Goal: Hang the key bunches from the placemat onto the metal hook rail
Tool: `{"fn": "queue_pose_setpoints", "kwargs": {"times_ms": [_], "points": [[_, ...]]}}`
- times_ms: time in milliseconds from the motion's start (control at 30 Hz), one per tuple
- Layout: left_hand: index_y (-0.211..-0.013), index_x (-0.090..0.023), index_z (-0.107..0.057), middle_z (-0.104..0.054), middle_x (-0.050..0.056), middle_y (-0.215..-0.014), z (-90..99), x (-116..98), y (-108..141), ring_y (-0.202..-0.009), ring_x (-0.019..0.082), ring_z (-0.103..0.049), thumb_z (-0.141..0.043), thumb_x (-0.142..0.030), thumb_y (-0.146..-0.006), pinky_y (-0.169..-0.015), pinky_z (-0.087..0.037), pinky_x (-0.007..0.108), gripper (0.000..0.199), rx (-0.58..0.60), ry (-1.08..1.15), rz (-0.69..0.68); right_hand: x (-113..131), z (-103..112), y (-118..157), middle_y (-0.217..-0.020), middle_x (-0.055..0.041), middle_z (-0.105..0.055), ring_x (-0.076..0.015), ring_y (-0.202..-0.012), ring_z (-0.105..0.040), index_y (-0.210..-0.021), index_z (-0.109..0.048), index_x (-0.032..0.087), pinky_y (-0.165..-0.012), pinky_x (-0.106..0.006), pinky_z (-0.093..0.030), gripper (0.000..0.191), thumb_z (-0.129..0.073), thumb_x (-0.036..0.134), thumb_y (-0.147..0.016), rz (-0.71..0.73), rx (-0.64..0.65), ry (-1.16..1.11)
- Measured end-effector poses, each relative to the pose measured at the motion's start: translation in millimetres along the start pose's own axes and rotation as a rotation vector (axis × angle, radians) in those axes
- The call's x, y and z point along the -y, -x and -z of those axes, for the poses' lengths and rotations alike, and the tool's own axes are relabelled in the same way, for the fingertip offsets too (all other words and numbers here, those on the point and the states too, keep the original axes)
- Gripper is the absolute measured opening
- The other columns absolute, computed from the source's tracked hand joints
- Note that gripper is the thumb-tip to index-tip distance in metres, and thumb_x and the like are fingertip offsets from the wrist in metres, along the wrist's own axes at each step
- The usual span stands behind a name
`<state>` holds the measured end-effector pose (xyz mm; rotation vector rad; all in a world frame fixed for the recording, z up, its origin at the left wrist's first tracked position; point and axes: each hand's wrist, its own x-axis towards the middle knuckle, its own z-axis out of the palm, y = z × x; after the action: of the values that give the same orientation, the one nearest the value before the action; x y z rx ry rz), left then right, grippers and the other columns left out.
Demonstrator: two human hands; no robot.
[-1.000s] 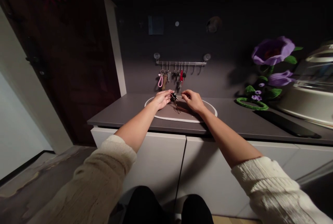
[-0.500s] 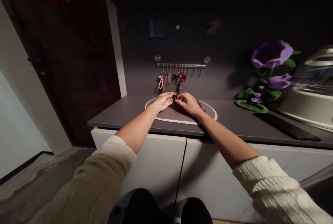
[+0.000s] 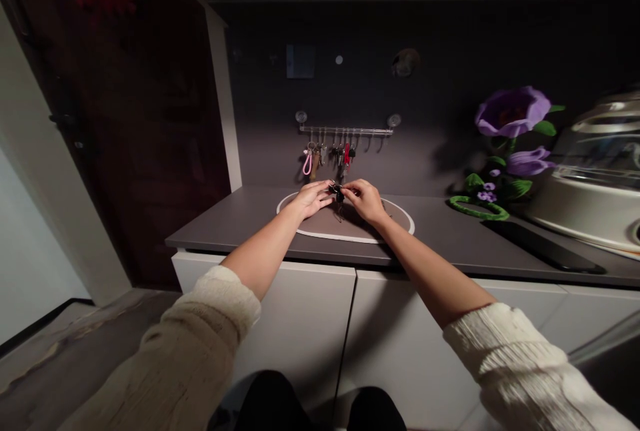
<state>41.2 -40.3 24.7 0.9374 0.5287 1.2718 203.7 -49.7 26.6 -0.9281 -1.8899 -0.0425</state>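
Observation:
A small bunch of dark-headed keys [image 3: 339, 195] is between my two hands, above an oval brown mat with a white rim [image 3: 345, 239]. My left hand [image 3: 311, 200] grips the bunch near its ring with thumb and forefinger, its other fingers loosely stretched out. From the other side, my right hand [image 3: 367, 200] pinches the keys with its fingertips. Something thin and dark shows on the mat just below them; its kind is too small to tell. More small items lie on the mat, partly hidden behind my right hand.
On the wall behind, a clear hook rail [image 3: 347, 131] carries several keys, a pink loop [image 3: 307, 163] and a red tag. To the right are purple flowers [image 3: 515, 113], a black phone-like slab [image 3: 543, 246] and a cream appliance [image 3: 590, 207]. White cabinet doors [image 3: 295, 311] stand below the counter.
The keys show more plainly between the hands and hang lower. My right fingertips have drawn slightly away from my left hand. The whole view has shifted a little.

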Motion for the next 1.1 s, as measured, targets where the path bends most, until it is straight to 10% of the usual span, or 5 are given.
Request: {"fn": "queue_pose_setpoints", "kwargs": {"times_ms": [833,1100], "points": [[-0.078,-0.015,-0.056,-0.063,0.004,-0.083,-3.8,6.9,1.8,-0.079,0.012,-0.060,-0.065,-0.019,-0.069,-0.085,-0.044,0.036,0.013,0.045,-0.074,0.022,3.9,9.5,-13.8,-0.070,-0.0006,-0.060,-0.0098,-0.064,-0.051,-0.072,-0.062,0.015,-0.067,-0.025,-0.042,0.030,-0.065,0.042,-0.060,-0.388,-0.115,-0.630],[-0.078,-0.013,-0.054,-0.059,0.003,-0.069,-5.1,24.1,-8.6,-0.060,0.009,-0.055,-0.056,-0.028,-0.073,-0.059,-0.043,0.022,0.015,-0.035,-0.734,-0.273,-0.6,9.9,-28.9,-0.073,-0.0017,-0.059,-0.0088,-0.063,-0.052,-0.074,-0.059,0.016,-0.057,-0.022,-0.044,0.036,-0.067,0.046,-0.057,-0.481,-0.116,-0.761]]}}
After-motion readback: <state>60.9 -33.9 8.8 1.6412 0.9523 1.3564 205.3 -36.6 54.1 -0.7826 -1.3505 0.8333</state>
